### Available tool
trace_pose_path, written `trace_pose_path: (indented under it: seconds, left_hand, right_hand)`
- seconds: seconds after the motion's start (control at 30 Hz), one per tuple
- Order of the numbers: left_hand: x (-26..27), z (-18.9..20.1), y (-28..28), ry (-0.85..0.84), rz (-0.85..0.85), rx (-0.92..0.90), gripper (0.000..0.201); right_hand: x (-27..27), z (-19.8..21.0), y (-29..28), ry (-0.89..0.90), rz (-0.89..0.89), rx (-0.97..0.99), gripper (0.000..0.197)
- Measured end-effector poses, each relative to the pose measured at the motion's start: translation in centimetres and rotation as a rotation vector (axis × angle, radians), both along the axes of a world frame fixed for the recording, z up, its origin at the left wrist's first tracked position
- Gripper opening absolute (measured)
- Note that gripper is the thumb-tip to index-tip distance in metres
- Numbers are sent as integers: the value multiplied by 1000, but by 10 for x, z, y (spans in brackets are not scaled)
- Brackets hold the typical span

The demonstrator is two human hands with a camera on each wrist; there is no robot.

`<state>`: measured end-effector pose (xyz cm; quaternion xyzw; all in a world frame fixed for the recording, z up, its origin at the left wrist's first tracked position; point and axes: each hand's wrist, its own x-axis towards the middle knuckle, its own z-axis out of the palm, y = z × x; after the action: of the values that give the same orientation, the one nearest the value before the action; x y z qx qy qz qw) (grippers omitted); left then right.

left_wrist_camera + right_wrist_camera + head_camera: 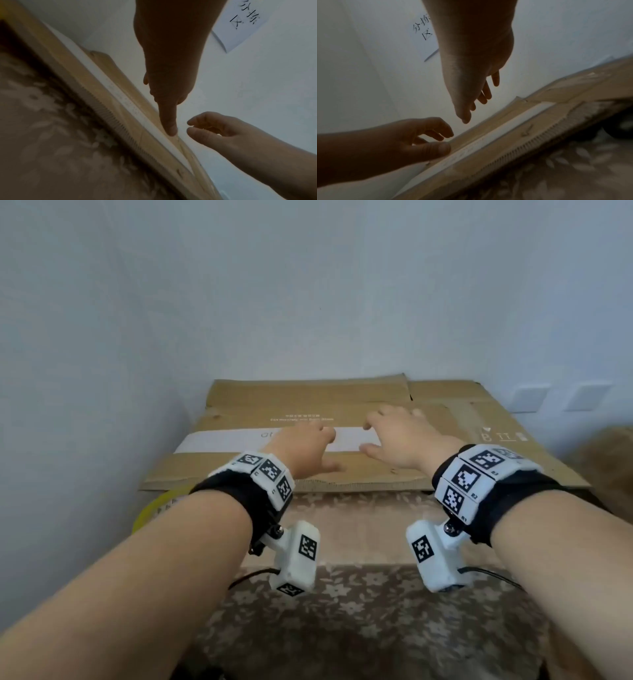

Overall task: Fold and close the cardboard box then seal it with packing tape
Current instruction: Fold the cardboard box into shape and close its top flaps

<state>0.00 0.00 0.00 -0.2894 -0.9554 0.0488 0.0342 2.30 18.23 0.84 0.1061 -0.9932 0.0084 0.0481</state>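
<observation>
A flattened brown cardboard box (342, 398) lies on the table against the wall, with a white label strip (219, 441) across it. My left hand (322, 446) reaches over its middle with the fingers loosely bent. In the left wrist view its thumb (169, 127) touches the strip. My right hand (380, 433) hovers just to the right with spread fingers (488, 92) and holds nothing. A yellow roll of packing tape (150, 508) peeks out from under the box's near left corner.
A floral tablecloth (342, 611) covers the table in front of the box. White walls close in at the back and left. Wall sockets (561, 398) sit at the back right, and a brown object (609, 460) lies at the right edge. A handwritten paper sign (240, 23) hangs on the wall.
</observation>
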Motion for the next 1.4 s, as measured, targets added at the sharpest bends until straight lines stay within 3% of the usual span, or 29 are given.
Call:
trace_pose_path:
  seconds: [0.2,0.37,0.47,0.57,0.67,0.77,0.87,0.97,1.07,1.17,1.27,1.4]
  left_hand:
    - [0,-42,-3,-149,19,-91,75]
    - [-1,-54,-3,-20,-20,-124,51]
    - [-5,-55,-1,49,-101,-211,36]
    - [-9,-50,-1,106,-163,-294,28]
    - [-20,-39,-2,157,-207,-362,29]
    - [-32,-32,-5,181,-279,-336,44]
    - [-34,-27,-14,131,-268,-199,54]
    - [-28,-21,-16,102,-216,-107,49]
    - [-24,-13,-12,148,-227,-153,37]
    - [-19,-3,-9,187,-234,-200,22]
    - [-19,5,-12,190,-192,-153,22]
    - [-19,20,-13,201,-160,-81,28]
  right_hand:
    - [-1,-33,-7,-231,-24,1,68]
    - [-1,-55,-1,-317,-27,61,87]
    - [-1,-63,9,-288,-27,77,79]
    - [-6,-62,16,-214,18,73,58]
    - [-21,-52,23,-128,95,105,40]
    - [-31,-45,27,-113,136,141,33]
    - [-34,-39,29,-93,153,144,35]
    - [-33,-32,32,-109,109,61,53]
    - [-34,-22,32,-130,83,35,60]
    - [-33,-13,30,-99,101,68,54]
    - [-30,-10,24,39,154,173,37]
    - [-26,2,18,90,132,175,33]
